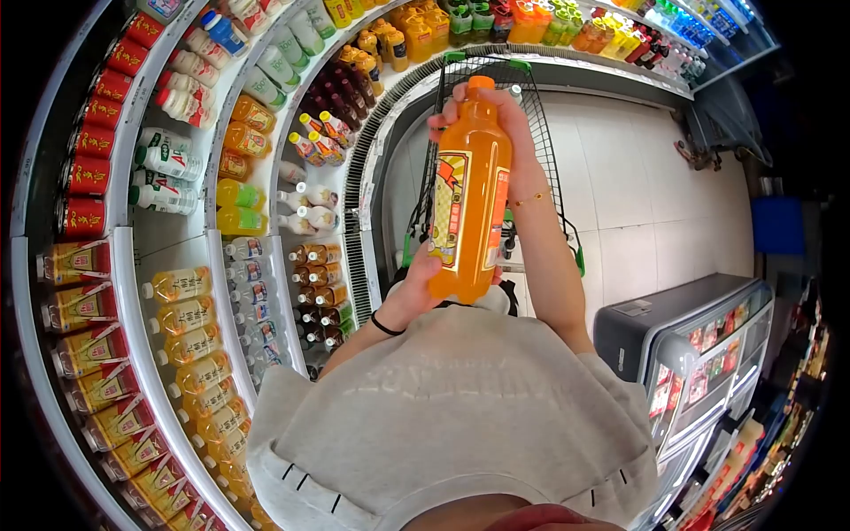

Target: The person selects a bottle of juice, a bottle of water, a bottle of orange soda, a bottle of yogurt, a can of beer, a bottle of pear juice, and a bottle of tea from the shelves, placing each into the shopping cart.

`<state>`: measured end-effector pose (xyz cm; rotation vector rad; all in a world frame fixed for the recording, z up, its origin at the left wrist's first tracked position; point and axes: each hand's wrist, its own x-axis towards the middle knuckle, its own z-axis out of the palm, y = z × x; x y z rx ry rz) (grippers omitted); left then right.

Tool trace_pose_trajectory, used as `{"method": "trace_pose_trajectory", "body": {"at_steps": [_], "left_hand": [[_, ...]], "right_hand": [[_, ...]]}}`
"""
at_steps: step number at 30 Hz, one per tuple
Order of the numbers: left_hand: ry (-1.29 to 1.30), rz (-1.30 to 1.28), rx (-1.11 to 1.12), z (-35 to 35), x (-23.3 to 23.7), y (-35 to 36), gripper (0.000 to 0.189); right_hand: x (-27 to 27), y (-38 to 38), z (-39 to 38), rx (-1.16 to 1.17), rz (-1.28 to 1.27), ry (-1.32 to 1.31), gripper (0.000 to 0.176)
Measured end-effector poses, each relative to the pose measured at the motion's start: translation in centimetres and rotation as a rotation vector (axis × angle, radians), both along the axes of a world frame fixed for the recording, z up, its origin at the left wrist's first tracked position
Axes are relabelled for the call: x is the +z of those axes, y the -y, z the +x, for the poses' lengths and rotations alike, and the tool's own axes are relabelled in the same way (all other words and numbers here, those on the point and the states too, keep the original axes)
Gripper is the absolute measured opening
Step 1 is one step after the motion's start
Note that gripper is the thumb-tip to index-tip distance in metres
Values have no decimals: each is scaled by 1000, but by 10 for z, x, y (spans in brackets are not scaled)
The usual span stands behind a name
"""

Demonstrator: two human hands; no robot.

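A large bottle of orange drink [471, 199] with an orange cap stands nearly upright in front of my chest, its yellow label turned to the left. My right hand [506, 124] wraps round its upper part just below the cap, fingertips showing on the left side. Low on the bottle, my left hand [414, 290] grips the base from the left, with its other fingers hidden behind. Beyond the bottle is a wire shopping cart [547, 150] with green corners.
Curved drink shelves [164, 292] run along the left and far side, filled with bottles and red cans. A grey freezer case [651, 305] stands at the right on the tiled floor [642, 190]. A person's sandalled feet [699, 157] show at the far right.
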<state>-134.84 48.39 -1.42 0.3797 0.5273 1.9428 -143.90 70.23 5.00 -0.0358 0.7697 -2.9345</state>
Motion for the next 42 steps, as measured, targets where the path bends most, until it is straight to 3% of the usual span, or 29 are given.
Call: {"method": "trace_pose_trajectory", "body": {"at_steps": [1,3,6,8,10,12,14,15,17,18,22,25,28,29,31,35,38,40,41,42], "left_hand": [[-134,-151,73,0,0,1,89],[-142,-187,94,-2,-5,3,81],[-299,-280,206,-10,-9,4,72],[-631,-604,240,-12,25,2,72],[-678,-616,245,-12,24,5,70],[-730,-625,257,-14,17,10,69],[-439,-424,304,-12,1,18,74],[-436,-423,303,-9,-8,22,74],[-35,-198,117,-6,-23,31,81],[89,-61,-129,-9,-8,31,88],[28,-118,-128,-3,2,36,87],[-10,-271,15,4,9,43,90],[-604,-717,212,4,16,35,82],[-600,-722,214,4,21,35,82],[-779,-929,171,0,32,34,81],[-643,-783,205,0,16,48,82],[-428,-741,103,-8,14,56,91],[-130,-531,18,-12,8,56,96],[-129,-531,18,-13,7,54,96],[-14,-370,-37,-13,8,50,97]], "right_hand": [[-2,-1,1,-77,56,-6,27],[-5,-4,6,-115,97,25,31],[-4,-10,12,-110,368,154,34],[-4,-9,12,-125,370,173,33],[-9,-9,11,-136,371,189,32],[-19,-10,7,-111,212,222,31],[-26,-9,8,-108,92,191,31],[-28,-6,10,-102,-28,161,32],[-31,5,14,-96,-93,141,32],[-34,12,16,-89,-159,123,32],[-44,25,21,-119,-114,163,36],[-39,21,25,-57,29,173,40],[-38,18,25,-121,259,239,37],[-41,17,24,-152,400,287,36],[-51,16,22,-142,375,306,31],[-67,17,21,-89,145,320,26],[-81,19,19,-27,-19,307,25],[-80,23,18,19,-129,309,27],[-78,25,19,13,-139,279,28],[-73,28,21,8,-150,248,30]]}}
